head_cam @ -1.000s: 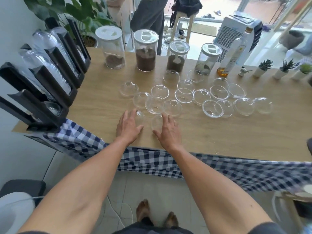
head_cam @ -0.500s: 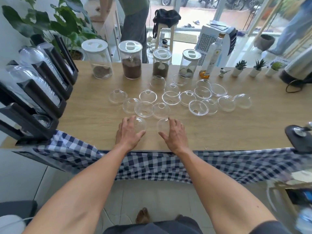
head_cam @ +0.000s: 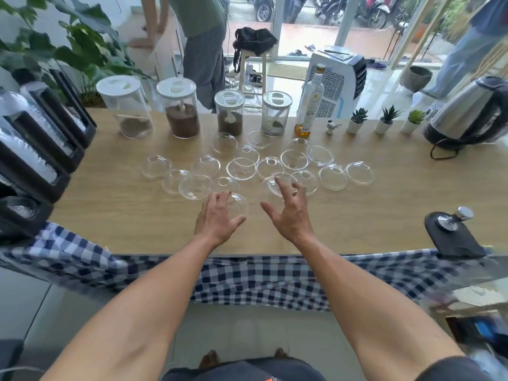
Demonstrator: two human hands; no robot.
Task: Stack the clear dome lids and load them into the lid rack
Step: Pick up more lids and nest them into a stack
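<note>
Around twenty clear dome lids (head_cam: 242, 168) lie loose and single on the wooden worktop (head_cam: 384, 215), spread from about 10 o'clock to 2 o'clock of the hands. None of them looks nested into another yet, so the stacking has barely begun. The lid rack (head_cam: 41, 163) stands at 9 o'clock along the worktop's edge; its black slots already hold rows of lids, though its nearest slot looks nearly bare.

The left hand (head_cam: 217, 217) is spread over the nearest lid (head_cam: 238, 203), fingers curved round its dome and apparently touching it; whether it truly grips is hard to tell through the clear plastic. The right hand (head_cam: 288, 213) hovers with fingers splayed and holding nothing, its tips just above another lid (head_cam: 275, 185) at 12 o'clock.

Almost everything is left: gathering the lids into stacks, then carrying them over to the rack.
</note>
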